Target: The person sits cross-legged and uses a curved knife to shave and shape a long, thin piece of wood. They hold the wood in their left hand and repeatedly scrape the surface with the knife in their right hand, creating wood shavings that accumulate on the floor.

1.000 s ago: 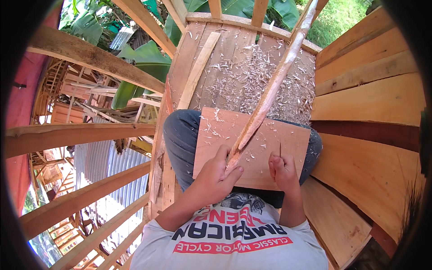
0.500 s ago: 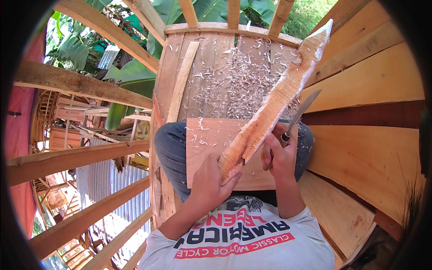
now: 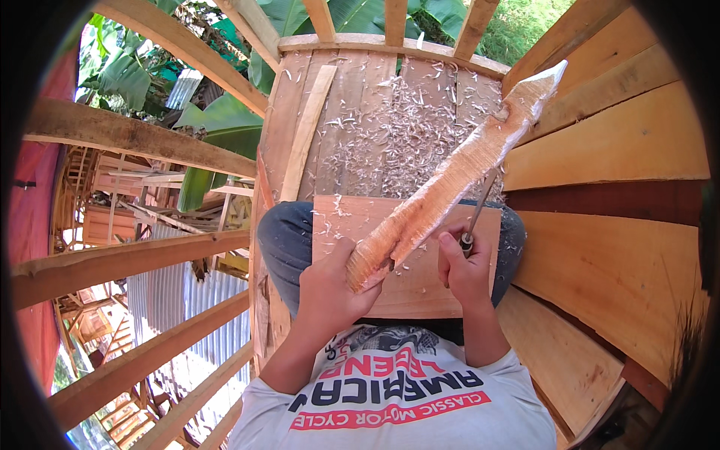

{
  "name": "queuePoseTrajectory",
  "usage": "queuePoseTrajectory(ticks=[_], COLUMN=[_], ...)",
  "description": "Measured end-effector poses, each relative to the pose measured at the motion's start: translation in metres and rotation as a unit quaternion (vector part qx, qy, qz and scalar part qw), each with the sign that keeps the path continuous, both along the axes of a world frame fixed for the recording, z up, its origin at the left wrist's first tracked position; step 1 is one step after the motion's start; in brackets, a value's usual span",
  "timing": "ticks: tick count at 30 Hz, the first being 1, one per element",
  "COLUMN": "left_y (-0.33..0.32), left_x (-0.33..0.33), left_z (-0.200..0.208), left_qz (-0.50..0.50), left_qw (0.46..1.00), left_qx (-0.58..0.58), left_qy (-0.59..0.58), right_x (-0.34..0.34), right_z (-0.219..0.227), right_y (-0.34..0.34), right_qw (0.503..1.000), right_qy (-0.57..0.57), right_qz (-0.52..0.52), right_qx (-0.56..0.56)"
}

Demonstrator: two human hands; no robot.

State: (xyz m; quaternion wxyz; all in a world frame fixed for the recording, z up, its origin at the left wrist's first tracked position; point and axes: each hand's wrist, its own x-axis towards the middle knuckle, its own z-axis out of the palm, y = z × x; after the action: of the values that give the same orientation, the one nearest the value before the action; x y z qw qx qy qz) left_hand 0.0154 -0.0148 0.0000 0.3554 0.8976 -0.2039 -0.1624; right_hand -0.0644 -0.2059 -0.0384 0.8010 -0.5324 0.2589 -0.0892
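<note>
My left hand (image 3: 336, 283) is closed round the near end of a long, rough-edged piece of wood (image 3: 450, 180). The piece slants up to the far right, brown on its face, with pale shaved edges and a whitish pointed tip. My right hand (image 3: 466, 264) grips a knife (image 3: 480, 210) by its handle, blade pointing up and away. Part of that blade passes close by the wood's right edge; whether they touch I cannot tell. Beneath both hands a flat wooden board (image 3: 420, 292) lies across my lap, with a few shavings on it.
Curled shavings (image 3: 420, 135) cover much of the plank floor (image 3: 292, 82) ahead. A loose wooden strip (image 3: 309, 131) lies on its left side. Railing bars (image 3: 135, 262) stand at the left, and wide wall boards (image 3: 615, 262) close in on the right.
The wood's near end has shifted left and its tip has swung right and nearer. The knife has turned more upright, its blade moving left toward the wood as my right hand dropped slightly.
</note>
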Motion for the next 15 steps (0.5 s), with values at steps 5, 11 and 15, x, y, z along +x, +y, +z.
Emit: queuePoseTrajectory(ticks=[5, 11, 15], left_y=[0.001, 0.006, 0.011], left_x=[0.005, 0.000, -0.005], left_z=[0.001, 0.014, 0.014], left_qz=[0.020, 0.046, 0.046], left_qw=[0.998, 0.995, 0.993], left_qx=[-0.051, -0.086, -0.093], left_qy=[-0.015, 0.026, 0.054], right_x=[-0.011, -0.007, -0.003], right_z=[0.006, 0.012, 0.009], right_y=[0.001, -0.008, -0.014], right_qw=[0.952, 0.862, 0.803], right_qy=[0.041, 0.100, 0.064], right_qz=[0.172, 0.195, 0.150], right_qx=[-0.252, -0.457, -0.573])
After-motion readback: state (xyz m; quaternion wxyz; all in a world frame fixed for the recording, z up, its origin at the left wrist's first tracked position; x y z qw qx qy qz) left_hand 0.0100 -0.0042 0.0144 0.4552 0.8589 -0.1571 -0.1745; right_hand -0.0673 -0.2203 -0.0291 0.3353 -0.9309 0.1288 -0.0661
